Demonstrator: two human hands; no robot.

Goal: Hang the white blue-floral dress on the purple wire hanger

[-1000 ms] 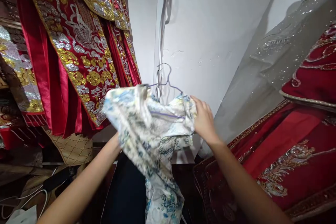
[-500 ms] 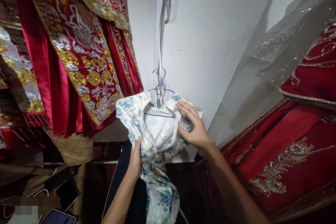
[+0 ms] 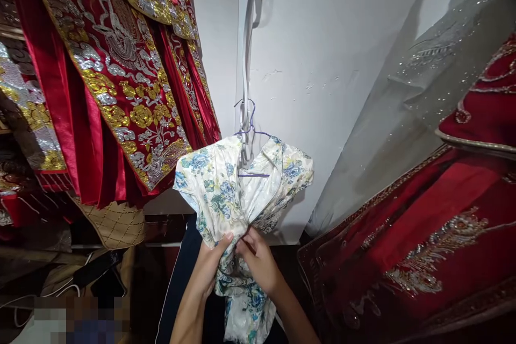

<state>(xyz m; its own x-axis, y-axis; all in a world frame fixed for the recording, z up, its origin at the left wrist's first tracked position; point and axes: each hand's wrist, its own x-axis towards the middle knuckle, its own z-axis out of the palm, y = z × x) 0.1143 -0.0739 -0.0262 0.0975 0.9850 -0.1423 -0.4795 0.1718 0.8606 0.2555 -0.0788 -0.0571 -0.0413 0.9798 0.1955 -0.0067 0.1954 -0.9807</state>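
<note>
A floral dress, white with blue and yellow flowers, hangs on a thin purple wire hanger in the middle of the scene, in front of a white wall. The hanger's hook sits against a pale strap that runs down the wall from above. The dress's two shoulders spread left and right over the hanger, and the cloth narrows below them to a bunched waist, then falls loosely toward the near edge of the view. The person's two hands meet at that bunched part, side by side and touching each other. The left hand is closed on the cloth from the left, with the thumb laid across the front. The right hand is closed on the cloth from the right, fingers curled into the folds. Both forearms rise from the near edge of the view. To the left, a red robe with heavy gold and silver embroidery hangs beside the dress. To the right, a red gown with beaded trim fills the near right side, and a grey sequined veil slopes above it. A dark cloth hangs behind the person's left forearm.
</note>
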